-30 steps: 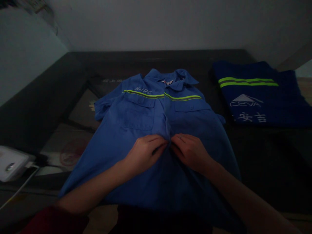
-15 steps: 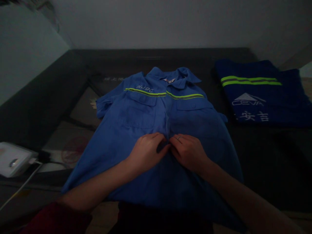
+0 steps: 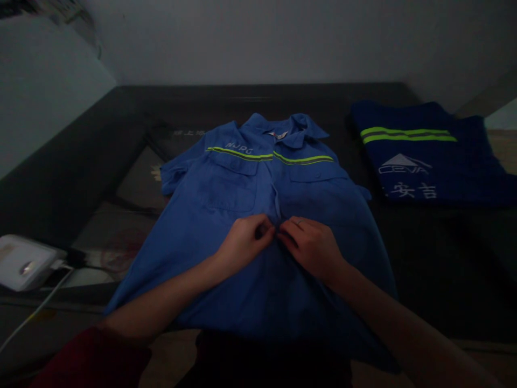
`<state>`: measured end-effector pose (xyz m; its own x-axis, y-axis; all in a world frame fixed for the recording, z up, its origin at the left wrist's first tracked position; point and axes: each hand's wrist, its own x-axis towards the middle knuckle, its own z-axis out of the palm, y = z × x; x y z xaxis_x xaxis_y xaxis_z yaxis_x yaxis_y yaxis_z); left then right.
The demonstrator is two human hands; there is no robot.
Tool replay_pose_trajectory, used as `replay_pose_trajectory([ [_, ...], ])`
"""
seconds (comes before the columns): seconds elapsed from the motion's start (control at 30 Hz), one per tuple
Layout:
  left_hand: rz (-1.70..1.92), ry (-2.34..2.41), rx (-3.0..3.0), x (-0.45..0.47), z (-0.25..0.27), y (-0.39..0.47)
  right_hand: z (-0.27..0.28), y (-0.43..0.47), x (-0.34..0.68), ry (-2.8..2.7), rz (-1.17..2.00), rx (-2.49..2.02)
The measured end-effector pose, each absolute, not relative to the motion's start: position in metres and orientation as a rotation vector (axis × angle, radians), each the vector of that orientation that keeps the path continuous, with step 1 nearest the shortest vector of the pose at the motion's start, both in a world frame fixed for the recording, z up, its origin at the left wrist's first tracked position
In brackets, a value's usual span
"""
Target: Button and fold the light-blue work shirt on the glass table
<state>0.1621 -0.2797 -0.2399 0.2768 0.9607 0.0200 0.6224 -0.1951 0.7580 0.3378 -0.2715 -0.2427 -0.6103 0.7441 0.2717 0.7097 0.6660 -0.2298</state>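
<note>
A blue short-sleeved work shirt [image 3: 226, 231] lies front side up, its collar away from me and its lower part toward my body. Across the chest run yellow-green and grey stripes [image 3: 302, 160], with flap pockets below them. My left hand [image 3: 248, 237] pinches the front placket about midway down the shirt. From the other side, my right hand [image 3: 311, 242], wearing a ring, grips the placket too, fingertips almost touching those of the left. Any button between the fingertips is hidden.
The dark table [image 3: 323, 97] carries a folded dark-blue garment [image 3: 407, 151] with a yellow-green stripe and white lettering at the right. At the left lies a white box-shaped device [image 3: 28, 261] with a cable [image 3: 38, 310]. A pale wall [image 3: 258, 43] stands behind.
Both hands stay on the placket and have shifted slightly up in the picture, fingers a little changed in their pinch. The whole view has moved slightly.
</note>
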Motion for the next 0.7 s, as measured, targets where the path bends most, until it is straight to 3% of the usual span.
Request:
replay_pose_trajectory([
  [0.7,0.560,1.465,2.154,0.159,-0.231,-0.277,-0.240,-0.270,0.341,-2.549,0.181,-1.021],
])
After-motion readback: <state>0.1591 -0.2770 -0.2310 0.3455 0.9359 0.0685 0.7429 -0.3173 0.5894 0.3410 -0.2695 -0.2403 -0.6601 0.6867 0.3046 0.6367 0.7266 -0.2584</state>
